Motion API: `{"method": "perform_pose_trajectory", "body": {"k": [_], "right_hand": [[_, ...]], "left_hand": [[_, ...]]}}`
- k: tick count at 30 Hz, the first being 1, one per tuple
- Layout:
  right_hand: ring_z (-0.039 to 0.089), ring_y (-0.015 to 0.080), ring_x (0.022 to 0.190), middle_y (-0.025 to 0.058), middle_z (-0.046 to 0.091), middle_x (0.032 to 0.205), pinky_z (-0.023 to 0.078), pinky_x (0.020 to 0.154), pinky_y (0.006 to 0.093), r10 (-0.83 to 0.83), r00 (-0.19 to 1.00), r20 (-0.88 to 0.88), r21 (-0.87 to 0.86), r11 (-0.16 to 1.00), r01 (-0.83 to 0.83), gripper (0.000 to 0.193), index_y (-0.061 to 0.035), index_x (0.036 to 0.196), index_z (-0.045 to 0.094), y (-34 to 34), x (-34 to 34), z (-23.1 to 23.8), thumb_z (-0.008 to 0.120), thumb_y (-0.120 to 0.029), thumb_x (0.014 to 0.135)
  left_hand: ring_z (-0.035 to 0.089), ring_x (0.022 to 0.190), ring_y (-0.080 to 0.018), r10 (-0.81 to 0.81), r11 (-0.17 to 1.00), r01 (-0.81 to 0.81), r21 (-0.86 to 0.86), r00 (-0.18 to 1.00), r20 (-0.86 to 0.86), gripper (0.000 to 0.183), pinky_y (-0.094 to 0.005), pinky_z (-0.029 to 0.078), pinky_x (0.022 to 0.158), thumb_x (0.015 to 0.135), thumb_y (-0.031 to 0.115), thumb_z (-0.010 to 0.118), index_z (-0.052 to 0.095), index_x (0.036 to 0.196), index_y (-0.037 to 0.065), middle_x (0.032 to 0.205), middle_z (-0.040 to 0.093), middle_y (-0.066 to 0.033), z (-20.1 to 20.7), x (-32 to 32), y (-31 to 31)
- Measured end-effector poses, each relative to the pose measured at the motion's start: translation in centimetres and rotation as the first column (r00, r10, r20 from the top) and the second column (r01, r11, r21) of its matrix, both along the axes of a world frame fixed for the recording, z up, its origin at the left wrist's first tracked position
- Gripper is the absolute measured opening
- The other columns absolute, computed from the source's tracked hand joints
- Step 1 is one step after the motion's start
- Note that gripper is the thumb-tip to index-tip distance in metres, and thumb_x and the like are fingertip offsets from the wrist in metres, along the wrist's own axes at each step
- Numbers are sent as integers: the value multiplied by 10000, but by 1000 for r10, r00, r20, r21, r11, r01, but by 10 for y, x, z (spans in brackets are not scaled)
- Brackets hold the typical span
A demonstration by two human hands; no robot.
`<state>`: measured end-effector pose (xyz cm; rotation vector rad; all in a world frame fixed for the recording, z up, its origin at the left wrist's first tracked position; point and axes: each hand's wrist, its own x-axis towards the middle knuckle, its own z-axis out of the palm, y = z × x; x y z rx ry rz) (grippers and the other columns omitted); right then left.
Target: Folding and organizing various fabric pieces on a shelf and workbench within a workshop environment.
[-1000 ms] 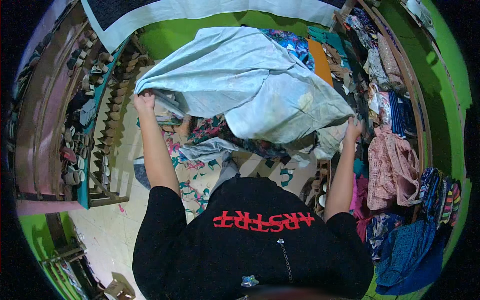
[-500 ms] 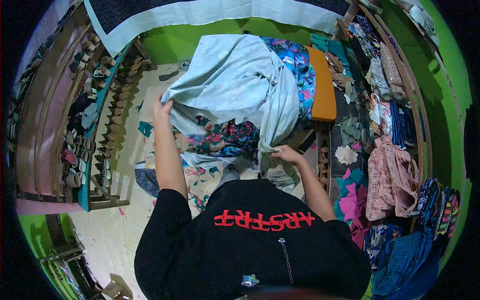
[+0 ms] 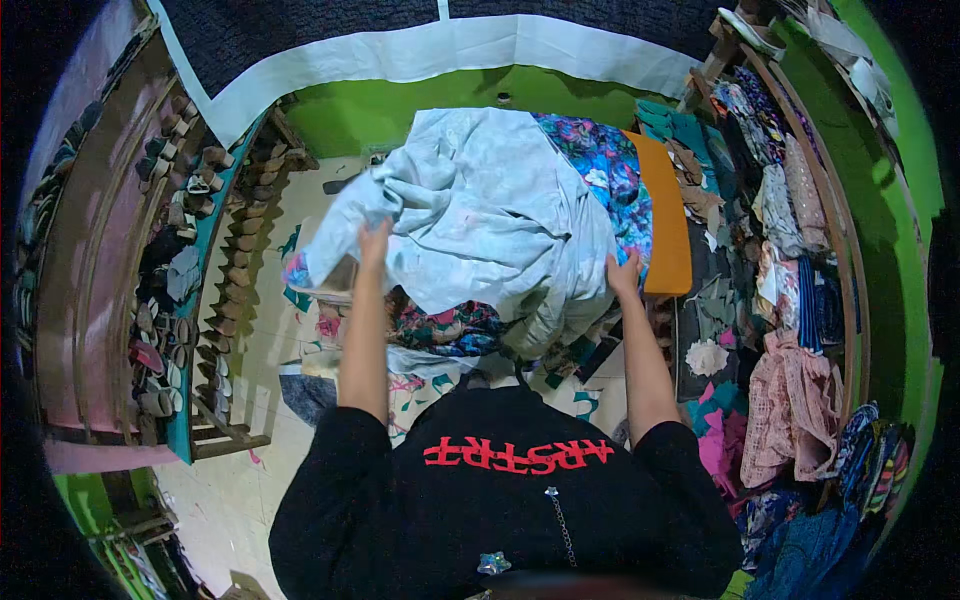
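Note:
A large pale blue cloth (image 3: 490, 200) lies spread and wrinkled over a low table, its near edge hanging down in folds. My left hand (image 3: 374, 242) is closed on the cloth's near left part, slightly blurred; the fabric bunches above it and trails out to the left. At the cloth's right edge, my right hand (image 3: 625, 272) is closed on the fabric, fingers partly hidden in the fold. Under the cloth's right side shows a blue and purple flowered fabric (image 3: 610, 165), and beyond it the table's orange end (image 3: 670, 220).
Shoes stand on a rack (image 3: 185, 370) at the left. Dark flowered cloth (image 3: 450, 325) and scraps lie below the table's near side. On the right, fabric pieces (image 3: 710, 280) pile up beside a wooden rail hung with clothes, including a pink garment (image 3: 790, 400).
The pale cloth's raised left corner has come down and spread over the table. My left hand moved right and nearer; my right hand moved right and farther away, from the hanging bunch to the right edge.

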<state>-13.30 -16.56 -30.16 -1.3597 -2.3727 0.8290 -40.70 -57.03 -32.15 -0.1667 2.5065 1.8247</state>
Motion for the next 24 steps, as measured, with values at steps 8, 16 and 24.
{"method": "perform_pose_trajectory", "body": {"k": [8, 16, 24], "right_hand": [[439, 376, 1023, 229, 402, 1154, 368, 852, 419, -135, 978, 156, -121, 981, 155, 658, 31, 1212, 300, 7, -3, -18, 555, -372, 757], [554, 349, 814, 194, 593, 835, 425, 705, 404, -128, 992, -14, 1, 992, 128, 314, -21, 849, 614, 55, 13, -10, 518, -313, 781], [554, 335, 861, 180, 603, 896, 405, 778, 368, -233, 962, -144, -20, 972, 233, 326, -21, 905, 623, 161, 11, 72, 518, -295, 763]], "left_hand": [[463, 882, -264, -465, 612, -396, 684, 519, 717, 619, -472, 382, 752, 672, 384, 673, 396, 1155, 115, 1077, 470, -139, -110, 143, 40], [597, 665, -330, -193, 836, -218, 504, 744, 640, 216, -386, 511, 475, 866, 176, 417, 284, 1017, 98, 951, 463, -153, -40, 115, 35], [343, 1159, -335, 199, 466, -414, 782, 910, 363, 481, -562, 292, 918, 899, 361, 213, 244, 1232, 15, 1212, 382, -190, 63, -14, -93]]}}
